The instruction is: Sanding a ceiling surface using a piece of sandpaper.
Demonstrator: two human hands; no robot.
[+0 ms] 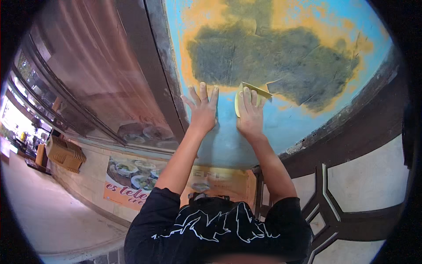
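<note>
Both my arms reach up to a light blue painted panel. It carries a large dark grey patch ringed by orange-yellow areas. My left hand lies against the panel with its fingers spread, holding nothing. Beside it on the right, my right hand presses a folded yellow-green sheet of sandpaper to the surface, just below the grey patch. The fingers cover part of the sheet, and its upper edge stands slightly off the panel.
A dark frame borders the panel on the left, next to brownish glass. On the right runs a dark, chipped edge, with a dark-framed lattice below. A food poster and a brown basket-like box are lower left.
</note>
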